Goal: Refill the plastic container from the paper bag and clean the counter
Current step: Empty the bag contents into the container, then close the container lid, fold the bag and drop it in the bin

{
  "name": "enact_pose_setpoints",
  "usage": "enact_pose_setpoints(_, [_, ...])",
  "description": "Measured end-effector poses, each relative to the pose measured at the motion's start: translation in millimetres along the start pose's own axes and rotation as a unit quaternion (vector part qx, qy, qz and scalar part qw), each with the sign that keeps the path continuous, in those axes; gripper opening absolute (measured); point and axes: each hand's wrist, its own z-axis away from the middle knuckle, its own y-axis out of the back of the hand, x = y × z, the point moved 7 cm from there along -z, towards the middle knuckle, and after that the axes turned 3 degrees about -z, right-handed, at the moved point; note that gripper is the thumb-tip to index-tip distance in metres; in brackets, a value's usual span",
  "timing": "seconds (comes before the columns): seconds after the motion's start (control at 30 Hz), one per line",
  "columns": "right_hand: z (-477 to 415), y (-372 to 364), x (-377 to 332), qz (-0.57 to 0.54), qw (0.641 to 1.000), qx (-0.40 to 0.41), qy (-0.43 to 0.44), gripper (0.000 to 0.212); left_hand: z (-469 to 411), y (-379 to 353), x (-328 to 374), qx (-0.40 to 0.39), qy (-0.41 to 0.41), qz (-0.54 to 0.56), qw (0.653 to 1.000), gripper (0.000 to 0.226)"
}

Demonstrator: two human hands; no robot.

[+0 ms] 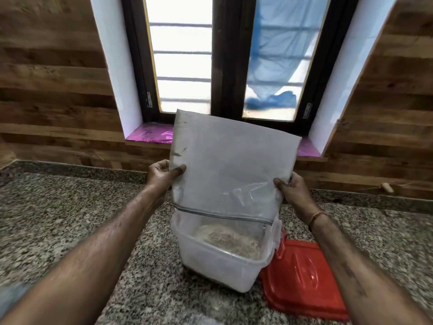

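A pale, flat bag (229,165) is held upside down, its zippered mouth pointing down into the clear plastic container (210,261). My left hand (161,175) pinches the bag's left edge and my right hand (291,191) pinches its right edge. The container stands on the speckled granite counter (70,214) and holds a mound of brownish powder (229,239). The bag hides the container's far rim.
A red lid (304,280) lies flat on the counter just right of the container. A wood-panelled wall and a dark-framed window (225,66) with a pink sill rise behind. Something blurred and bluish shows at the lower left corner.
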Motion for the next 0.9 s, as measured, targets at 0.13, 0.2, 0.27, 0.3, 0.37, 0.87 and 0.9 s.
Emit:
enact_pose_setpoints(0.13, [-8,-7,-8,0.001,1.000,0.027,-0.012,0.019,-17,6,8,-0.018,0.010,-0.009,1.000,0.022])
enact_pose_setpoints(0.2, [-16,-14,-14,0.011,0.999,0.034,-0.019,0.014,-29,11,14,-0.022,0.009,-0.015,1.000,0.022])
enact_pose_setpoints(0.27, [-25,-27,-23,0.004,0.998,0.046,-0.032,0.010,-39,25,19,-0.015,0.020,-0.024,0.999,0.022])
enact_pose_setpoints(0.3, [-28,-38,-27,-0.001,0.998,0.053,-0.043,0.011,-45,35,20,-0.010,0.029,-0.030,0.999,0.022])
enact_pose_setpoints(0.37, [-34,-64,-29,-0.001,0.995,0.052,-0.086,0.014,-59,61,18,-0.002,0.045,-0.048,0.998,0.024])
enact_pose_setpoints(0.87, [-30,-397,41,0.215,0.954,-0.092,-0.188,0.039,-99,406,-108,0.082,0.202,-0.240,0.946,0.032])
enact_pose_setpoints(0.9, [-26,-412,52,0.241,0.947,-0.096,-0.189,0.042,-93,423,-123,0.083,0.214,-0.265,0.936,0.035])
